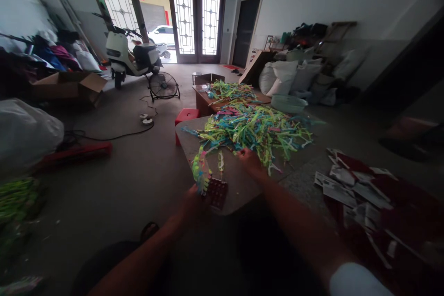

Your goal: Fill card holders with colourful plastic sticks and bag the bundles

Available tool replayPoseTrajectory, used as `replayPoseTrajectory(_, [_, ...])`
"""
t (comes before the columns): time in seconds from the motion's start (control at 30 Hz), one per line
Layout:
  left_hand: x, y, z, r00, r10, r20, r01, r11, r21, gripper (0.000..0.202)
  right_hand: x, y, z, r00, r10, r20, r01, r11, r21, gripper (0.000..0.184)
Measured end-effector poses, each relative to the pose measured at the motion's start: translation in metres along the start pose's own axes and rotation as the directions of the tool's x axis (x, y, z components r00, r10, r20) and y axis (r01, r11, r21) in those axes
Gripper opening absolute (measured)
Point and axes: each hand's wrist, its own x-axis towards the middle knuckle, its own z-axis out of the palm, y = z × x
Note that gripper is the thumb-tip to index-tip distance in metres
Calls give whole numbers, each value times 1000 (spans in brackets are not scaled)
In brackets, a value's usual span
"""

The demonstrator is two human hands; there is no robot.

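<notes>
My left hand [194, 200] is closed around a bunch of thin neon plastic pieces [200, 169], mostly yellow-green with some blue and pink, which fans upward. Right beside it, a dark red sheet or tray with rows of round dimples [218, 194] lies at the table's near edge. My right hand [248, 159] has its fingers pinched together at the front of a large pile of similar plastic pieces [253, 125]; what is between the fingertips is too small to name. Between the hands, one pale yellowish piece [221, 161] lies apart on the grey tabletop [243, 192].
Behind the table stands a second one with more plastic pieces [232, 91]. A red stool [187, 114] touches the left side. Floor fan [163, 85], scooter [133, 53] and open carton [69, 85] are farther left. White sacks [282, 76] and scattered papers [347, 180] lie right.
</notes>
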Motion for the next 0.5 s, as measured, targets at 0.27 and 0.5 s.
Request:
replayPoseTrajectory(0.27, [3, -10, 0, 1000, 9, 8, -9, 1000, -6, 17, 28, 41, -20, 996, 81, 25, -77, 988, -134, 21])
replayPoseTrajectory(0.5, [-1, -5, -11, 989, 120, 90, -121, 993, 14, 15, -2, 24, -25, 997, -83, -2, 83, 996, -38, 23])
